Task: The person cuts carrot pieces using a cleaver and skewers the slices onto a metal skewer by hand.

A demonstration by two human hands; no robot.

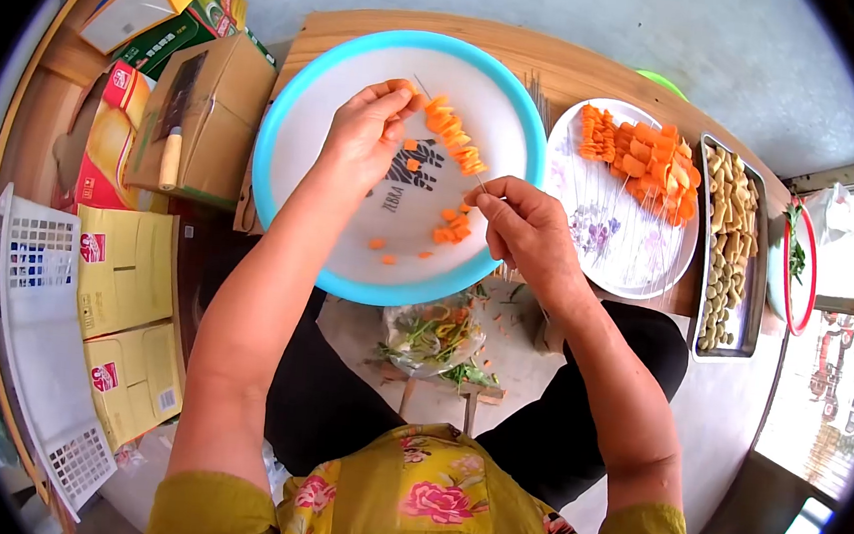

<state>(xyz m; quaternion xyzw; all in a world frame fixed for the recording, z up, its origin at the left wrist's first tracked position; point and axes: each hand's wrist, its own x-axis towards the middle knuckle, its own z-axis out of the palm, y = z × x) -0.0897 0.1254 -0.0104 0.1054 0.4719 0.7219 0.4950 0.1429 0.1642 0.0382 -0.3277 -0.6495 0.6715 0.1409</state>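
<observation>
My right hand (526, 225) pinches the lower end of a thin skewer, and carrot slices (454, 137) are threaded along it. At its upper end, my left hand (365, 134) is closed, with a carrot slice (401, 85) between its fingertips beside the bare point. Both hands are over a wide basin (311, 77) with a turquoise rim and a zebra print on its white bottom. Loose carrot pieces (453, 231) lie in the basin, some just left of my right hand and a few others scattered nearby.
Right of the basin, a flowered plate (588, 265) holds loaded carrot skewers (656, 165). Beyond it is a metal tray (749, 338) of skewered tan and greenish food. Bare skewers (539, 97) lie behind the basin's rim. Cardboard boxes (224, 110) and a knife (172, 152) are at left.
</observation>
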